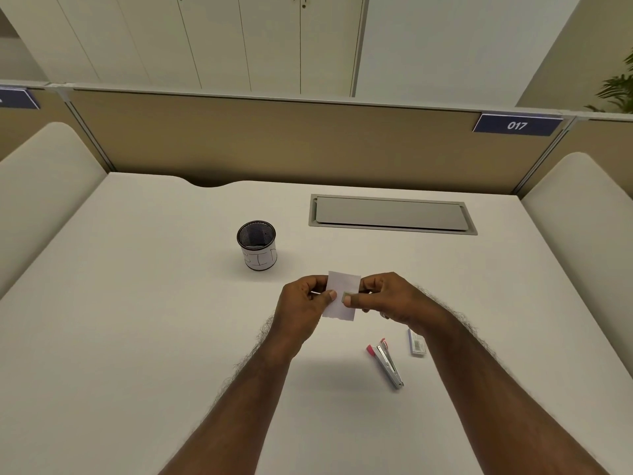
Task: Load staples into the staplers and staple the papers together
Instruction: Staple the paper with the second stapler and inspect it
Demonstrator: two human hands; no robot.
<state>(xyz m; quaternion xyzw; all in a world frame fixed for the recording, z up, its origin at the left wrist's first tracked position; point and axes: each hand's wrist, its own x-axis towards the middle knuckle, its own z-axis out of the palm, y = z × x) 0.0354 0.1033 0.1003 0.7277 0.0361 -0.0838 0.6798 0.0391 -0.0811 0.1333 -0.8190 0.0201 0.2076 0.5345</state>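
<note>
— Any writing?
— I read "017" on the blue sign (516,125); the mesh cup (257,245) label is unclear.
— Hands?
— My left hand (303,308) and right hand (387,298) pinch the paper slip (339,296) above the desk (137,303); the right also pinches a small staple strip (345,296). The stapler (387,365) lies open beneath my right forearm, staple box (417,343) beside.

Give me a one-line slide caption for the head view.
Both hands hold a small paper slip above the desk; opened stapler lies nearby.
</note>
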